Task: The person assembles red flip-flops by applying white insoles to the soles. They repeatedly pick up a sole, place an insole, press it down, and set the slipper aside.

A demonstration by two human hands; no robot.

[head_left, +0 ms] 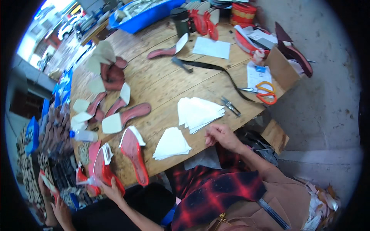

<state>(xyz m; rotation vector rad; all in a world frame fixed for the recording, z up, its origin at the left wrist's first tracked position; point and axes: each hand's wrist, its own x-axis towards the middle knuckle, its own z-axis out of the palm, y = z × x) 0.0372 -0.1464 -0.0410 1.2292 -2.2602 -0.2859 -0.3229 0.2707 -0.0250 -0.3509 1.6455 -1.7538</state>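
Note:
At the table's near left edge, my left hand [112, 191] is closed on the heel end of a red-edged shoe sole [103, 169] with white material folded at its toe. A small translucent piece lies by the fingertips, too blurred to name. My right hand [222, 137] is raised at the near edge with its fingers curled in, and nothing shows in them. Just beyond it lies a fanned stack of white cut pieces [198, 112]; a smaller white stack [172, 144] is to its left. Between the hands rests another red-edged sole [133, 154] with a white toe piece.
Thread snips [231, 106], orange-handled scissors [266, 91] and a black strap [216, 66] lie at the right. Pink insoles with pale flaps [133, 114] and a bottle [85, 135] are left. A blue tub [144, 14] stands far back. Another person's hands [61, 211] hold a shoe part, lower left.

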